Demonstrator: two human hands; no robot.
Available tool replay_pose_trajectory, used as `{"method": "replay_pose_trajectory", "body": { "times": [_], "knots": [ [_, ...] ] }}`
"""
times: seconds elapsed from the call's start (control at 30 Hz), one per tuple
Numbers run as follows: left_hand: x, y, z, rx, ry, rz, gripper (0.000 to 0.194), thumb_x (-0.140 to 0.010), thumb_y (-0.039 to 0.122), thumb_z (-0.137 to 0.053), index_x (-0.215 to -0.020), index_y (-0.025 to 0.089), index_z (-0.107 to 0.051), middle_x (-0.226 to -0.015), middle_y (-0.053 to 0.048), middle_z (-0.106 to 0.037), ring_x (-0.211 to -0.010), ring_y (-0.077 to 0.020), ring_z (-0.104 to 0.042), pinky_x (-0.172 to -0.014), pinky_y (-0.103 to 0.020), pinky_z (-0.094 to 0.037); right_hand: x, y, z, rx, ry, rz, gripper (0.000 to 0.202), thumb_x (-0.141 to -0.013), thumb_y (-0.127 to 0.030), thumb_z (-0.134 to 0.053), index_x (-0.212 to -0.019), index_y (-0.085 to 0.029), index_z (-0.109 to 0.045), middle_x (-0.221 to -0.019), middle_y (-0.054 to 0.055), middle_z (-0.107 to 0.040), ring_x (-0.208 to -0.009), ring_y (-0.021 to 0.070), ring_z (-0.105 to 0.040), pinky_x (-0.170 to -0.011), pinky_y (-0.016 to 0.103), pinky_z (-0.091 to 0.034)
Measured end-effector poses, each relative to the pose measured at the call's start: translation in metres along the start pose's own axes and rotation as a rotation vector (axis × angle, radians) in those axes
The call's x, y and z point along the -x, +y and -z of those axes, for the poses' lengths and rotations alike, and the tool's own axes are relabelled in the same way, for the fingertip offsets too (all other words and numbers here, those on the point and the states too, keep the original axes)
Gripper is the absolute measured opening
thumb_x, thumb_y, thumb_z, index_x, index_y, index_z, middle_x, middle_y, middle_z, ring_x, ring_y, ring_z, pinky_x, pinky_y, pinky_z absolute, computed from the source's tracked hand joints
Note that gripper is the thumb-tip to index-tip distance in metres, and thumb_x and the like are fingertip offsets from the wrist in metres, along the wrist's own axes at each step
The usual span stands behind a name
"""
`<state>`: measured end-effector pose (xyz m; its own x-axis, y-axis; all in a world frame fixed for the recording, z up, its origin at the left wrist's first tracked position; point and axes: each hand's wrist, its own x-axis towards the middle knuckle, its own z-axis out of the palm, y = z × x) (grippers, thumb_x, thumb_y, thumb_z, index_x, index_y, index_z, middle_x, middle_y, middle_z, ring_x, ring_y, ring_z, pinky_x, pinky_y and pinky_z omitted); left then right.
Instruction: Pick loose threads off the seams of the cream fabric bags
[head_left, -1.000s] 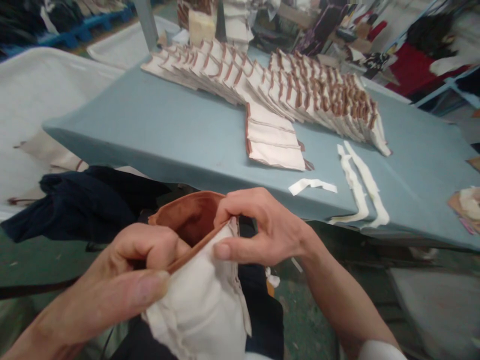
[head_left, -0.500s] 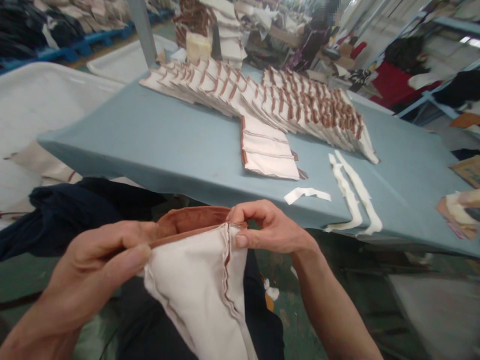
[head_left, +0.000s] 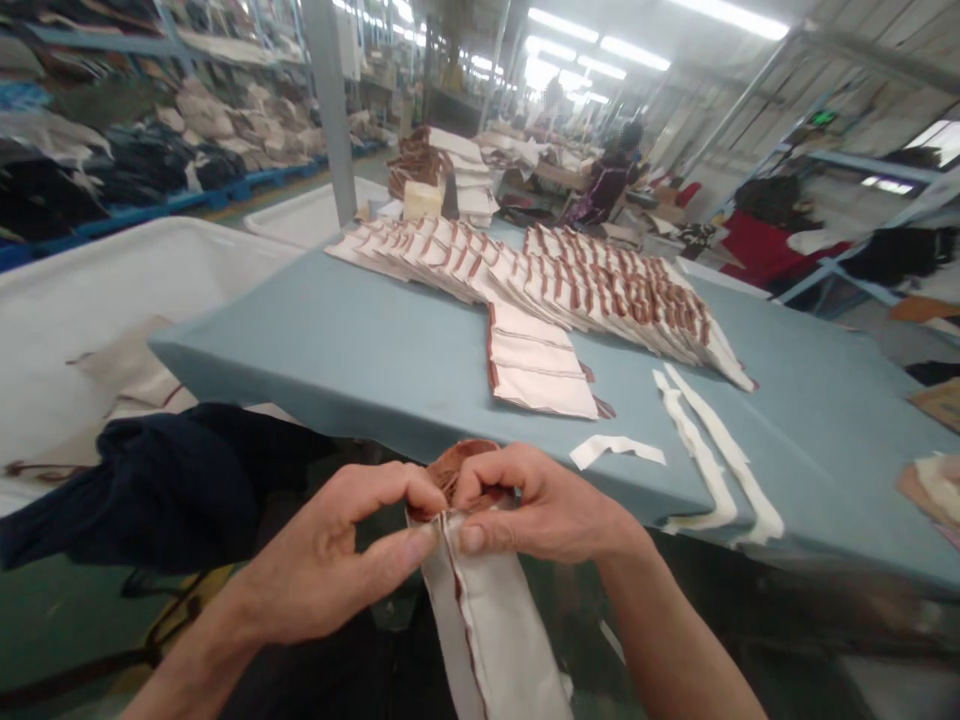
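A cream fabric piece (head_left: 502,630) with a brown lining and a brown-edged seam hangs from both hands, in front of the table's near edge. My left hand (head_left: 337,550) pinches its upper rim just left of the seam, thumb outside and forefinger on the brown side. Close beside it, my right hand (head_left: 540,505) grips the same rim right of the seam, its fingers curled inside the opening. The lower end of the piece runs out of view. On the table beyond lies a similar folded cream piece (head_left: 536,365) with brown edging.
Overlapping rows of cream and brown pieces (head_left: 592,285) cover the back of the blue table (head_left: 360,350). White strips (head_left: 701,455) lie at the right. A white bin (head_left: 150,280) and dark blue cloth (head_left: 180,470) are at left. A person (head_left: 607,180) sits far back.
My left hand has moved right along the rim to the seam, next to my right hand. The fabric has turned and its opening is bunched narrower. The view has tilted up.
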<state>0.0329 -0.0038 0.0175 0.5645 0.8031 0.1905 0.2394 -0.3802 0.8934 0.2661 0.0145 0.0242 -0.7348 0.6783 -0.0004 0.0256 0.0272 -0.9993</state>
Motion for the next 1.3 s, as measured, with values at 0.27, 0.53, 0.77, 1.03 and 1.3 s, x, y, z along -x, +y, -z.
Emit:
{"method": "replay_pose_trajectory", "body": {
  "times": [0.27,0.53,0.77,1.03,1.3],
  "knots": [
    [-0.001,-0.009,-0.008,0.141,-0.128,0.086,0.022,-0.092,0.028,-0.059,-0.079,0.018,-0.074,-0.067,0.005,-0.064,-0.059,-0.0087,-0.053,-0.056,-0.016,-0.041,0.008,0.022,-0.004,-0.053,0.033,-0.018,0.039,-0.092,-0.045,-0.083,-0.078,-0.015,-0.064,-0.070,-0.007,-0.049,-0.062,0.0072,-0.037,-0.055,0.023,-0.026],
    [0.005,-0.007,-0.010,0.145,-0.099,0.137,0.025,-0.094,0.027,-0.061,-0.074,0.017,-0.072,-0.064,0.004,-0.064,-0.058,-0.0092,-0.053,-0.055,-0.017,-0.041,0.005,0.016,-0.006,0.105,0.022,0.010,0.046,-0.088,-0.058,-0.082,-0.080,-0.017,-0.062,-0.074,-0.004,-0.056,-0.069,0.0103,-0.047,-0.061,0.023,-0.035],
    [0.009,-0.009,-0.007,0.206,-0.115,0.178,0.027,-0.099,0.033,-0.061,-0.080,0.018,-0.073,-0.073,0.002,-0.067,-0.066,-0.0119,-0.058,-0.061,-0.019,-0.046,0.001,0.014,-0.010,0.098,0.028,0.005,0.045,-0.088,-0.053,-0.084,-0.075,-0.018,-0.058,-0.071,-0.006,-0.053,-0.068,0.0101,-0.044,-0.063,0.024,-0.034],
    [0.021,-0.022,-0.013,0.412,-0.134,0.221,0.034,-0.104,0.043,-0.059,-0.084,0.016,-0.066,-0.075,0.002,-0.057,-0.066,-0.0120,-0.048,-0.059,-0.020,-0.040,-0.004,0.029,-0.013,-0.173,-0.059,-0.014,0.045,-0.092,-0.048,-0.083,-0.075,-0.018,-0.055,-0.069,-0.008,-0.046,-0.061,0.0074,-0.035,-0.056,0.023,-0.027],
    [0.026,-0.021,-0.011,0.371,-0.134,0.232,0.036,-0.103,0.044,-0.058,-0.080,0.017,-0.065,-0.074,0.002,-0.054,-0.067,-0.0126,-0.047,-0.059,-0.021,-0.039,-0.002,0.024,-0.017,-0.103,-0.106,-0.053,0.048,-0.097,-0.059,-0.074,-0.080,-0.018,-0.056,-0.071,-0.006,-0.045,-0.064,0.0088,-0.037,-0.058,0.023,-0.031]
  ]
}}
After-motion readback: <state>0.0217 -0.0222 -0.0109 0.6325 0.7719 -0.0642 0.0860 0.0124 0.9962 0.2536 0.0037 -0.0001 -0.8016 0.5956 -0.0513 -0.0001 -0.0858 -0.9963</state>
